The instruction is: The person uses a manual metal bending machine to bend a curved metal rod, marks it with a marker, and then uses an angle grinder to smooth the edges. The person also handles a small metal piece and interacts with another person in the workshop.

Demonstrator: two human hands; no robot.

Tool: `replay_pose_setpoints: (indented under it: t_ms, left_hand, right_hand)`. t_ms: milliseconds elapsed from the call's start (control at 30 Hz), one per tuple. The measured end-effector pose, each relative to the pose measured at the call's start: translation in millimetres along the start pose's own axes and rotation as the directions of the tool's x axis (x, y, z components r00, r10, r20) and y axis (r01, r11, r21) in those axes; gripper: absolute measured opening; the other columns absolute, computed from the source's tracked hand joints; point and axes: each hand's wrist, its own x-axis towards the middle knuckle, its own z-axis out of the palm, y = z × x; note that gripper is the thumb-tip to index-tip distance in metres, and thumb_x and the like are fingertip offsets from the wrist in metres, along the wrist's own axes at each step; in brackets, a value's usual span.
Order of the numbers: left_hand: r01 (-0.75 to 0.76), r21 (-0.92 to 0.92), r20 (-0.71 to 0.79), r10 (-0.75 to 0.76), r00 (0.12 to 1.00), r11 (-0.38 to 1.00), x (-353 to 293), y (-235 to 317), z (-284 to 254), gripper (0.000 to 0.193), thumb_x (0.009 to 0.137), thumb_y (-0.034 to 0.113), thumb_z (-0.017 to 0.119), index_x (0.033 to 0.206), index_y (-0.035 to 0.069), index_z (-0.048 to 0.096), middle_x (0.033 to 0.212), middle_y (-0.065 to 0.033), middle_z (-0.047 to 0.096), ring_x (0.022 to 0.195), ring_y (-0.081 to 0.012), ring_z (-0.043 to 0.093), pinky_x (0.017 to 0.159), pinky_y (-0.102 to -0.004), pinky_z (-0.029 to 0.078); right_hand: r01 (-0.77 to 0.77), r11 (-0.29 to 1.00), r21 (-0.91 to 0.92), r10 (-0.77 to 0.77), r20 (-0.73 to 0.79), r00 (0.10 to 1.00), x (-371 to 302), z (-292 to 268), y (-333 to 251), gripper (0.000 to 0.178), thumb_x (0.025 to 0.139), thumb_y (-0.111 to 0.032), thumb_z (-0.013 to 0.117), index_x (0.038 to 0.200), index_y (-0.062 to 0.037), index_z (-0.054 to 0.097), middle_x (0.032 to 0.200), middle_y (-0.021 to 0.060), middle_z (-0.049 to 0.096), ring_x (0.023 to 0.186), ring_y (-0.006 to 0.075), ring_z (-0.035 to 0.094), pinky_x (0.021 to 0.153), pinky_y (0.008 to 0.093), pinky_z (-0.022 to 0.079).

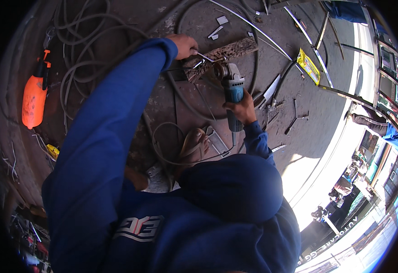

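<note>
My right hand (243,109) is wrapped round the body of a teal and grey angle grinder (234,92), its head pointing away from me. The grinder's head is close to the near edge of a rough, weathered wood block (240,48) on the ground. My left hand (184,47) reaches out over the left end of that block, fingers closed on a thin bent metal rod (205,57). The rod lies across the wood, its far end near the grinder's head. Whether the disc touches the rod I cannot tell.
Loops of hose (87,59) cover the floor at far left, near an orange spray bottle (34,102). My sandalled foot (194,144) is below the grinder. Metal bars and a yellow packet (309,67) lie right; another person (392,136) is at the right edge.
</note>
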Motion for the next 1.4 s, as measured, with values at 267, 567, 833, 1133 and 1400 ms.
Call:
replay_pose_setpoints:
  t_ms: [267,567,833,1133,1400]
  left_hand:
    - [0.015,0.013,-0.001,-0.015,1.0,1.0,-3,2,-1,0.036,0.091,0.038,0.052,0.116,0.014,0.063,0.113,-0.0112,0.064,0.108,-0.0308,0.058,0.093,-0.0413,0.044]
    - [0.006,-0.007,-0.005,-0.006,1.0,1.0,-4,4,0,0.035,0.092,0.036,0.052,0.116,0.013,0.063,0.112,-0.0116,0.064,0.108,-0.0307,0.058,0.093,-0.0416,0.045]
    - [-0.002,0.004,0.024,0.002,1.0,1.0,0,4,-5,0.034,0.091,0.036,0.054,0.115,0.014,0.063,0.113,-0.0117,0.064,0.108,-0.0305,0.058,0.092,-0.0415,0.045]
    - [-0.009,0.001,0.011,0.009,1.0,1.0,1,4,-4,0.034,0.091,0.035,0.054,0.115,0.013,0.063,0.112,-0.0116,0.064,0.108,-0.0307,0.058,0.092,-0.0412,0.044]
    - [-0.002,0.012,0.03,0.002,1.0,1.0,2,5,-8,0.034,0.091,0.035,0.054,0.115,0.014,0.064,0.115,-0.0107,0.063,0.109,-0.0301,0.057,0.093,-0.0407,0.044]
  right_hand:
    - [-0.053,0.998,0.042,0.053,-0.002,0.999,-2,-1,-9,0.057,0.054,-0.022,0.079,0.1,0.0033,0.059,0.087,0.0153,0.065,0.079,0.0259,0.064,0.073,0.0369,0.051]
    - [-0.081,0.985,0.15,0.084,-0.018,0.996,-12,6,-9,0.046,0.055,-0.014,0.079,0.093,0.0011,0.059,0.08,0.0063,0.06,0.071,0.0172,0.058,0.068,0.032,0.05]
    - [-0.087,0.988,0.126,0.091,-0.022,0.996,-10,2,-9,0.049,0.055,-0.015,0.079,0.096,0.0008,0.058,0.082,0.0067,0.061,0.072,0.0179,0.059,0.069,0.0319,0.05]
    - [-0.114,0.984,0.137,0.117,-0.014,0.993,-11,2,-6,0.058,0.053,-0.02,0.08,0.102,0.0041,0.058,0.089,0.0138,0.065,0.079,0.0244,0.063,0.074,0.0359,0.051]
    - [-0.074,0.989,0.13,0.075,-0.002,0.997,-9,0,3,0.06,0.054,-0.021,0.08,0.104,0.0039,0.058,0.09,0.0156,0.065,0.082,0.0266,0.064,0.075,0.0374,0.051]
